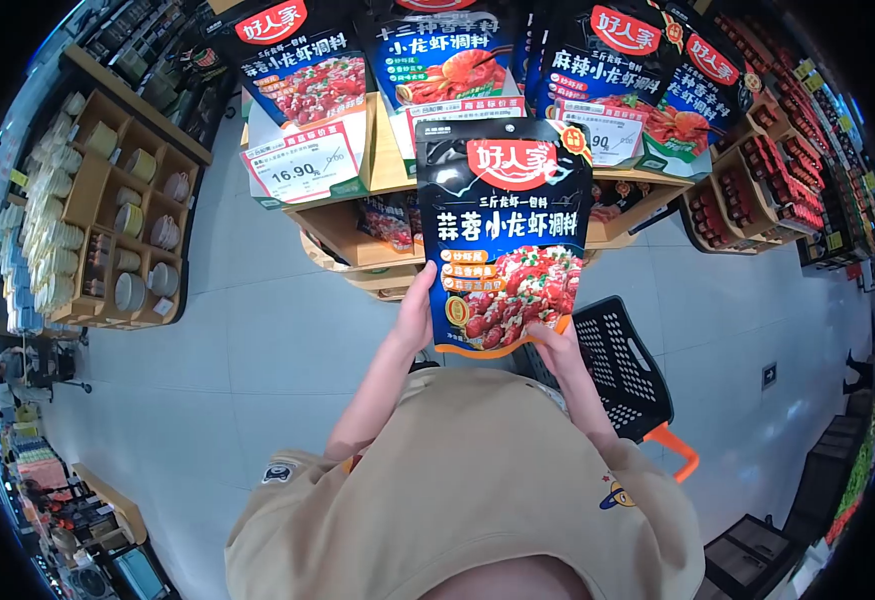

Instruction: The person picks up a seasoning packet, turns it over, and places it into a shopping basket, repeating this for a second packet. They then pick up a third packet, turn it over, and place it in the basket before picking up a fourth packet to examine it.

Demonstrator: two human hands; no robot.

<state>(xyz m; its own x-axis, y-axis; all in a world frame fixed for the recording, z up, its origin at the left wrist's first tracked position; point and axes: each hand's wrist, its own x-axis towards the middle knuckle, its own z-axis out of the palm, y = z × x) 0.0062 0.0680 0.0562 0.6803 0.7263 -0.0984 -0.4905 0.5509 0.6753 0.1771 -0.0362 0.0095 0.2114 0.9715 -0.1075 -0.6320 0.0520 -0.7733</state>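
A dark blue and black pouch of crayfish seasoning (508,225) is held upright in front of me, its printed front towards me. My left hand (417,306) grips its lower left edge, with most of the fingers hidden behind it. My right hand (555,343) is closed on the lower right corner, thumb on the front over the food picture. Just beyond, similar pouches (303,80) stand upright on a wooden display shelf (358,250). A price tag (303,163) reading 16.90 hangs at the shelf's front left.
A black shopping basket (623,370) with an orange handle (680,460) is by my right side, partly hidden by my arm. Shelves of bowls and cups (123,220) stand left; a rack of red-packaged goods (748,195) stands right. Grey tiled floor (258,330) lies between.
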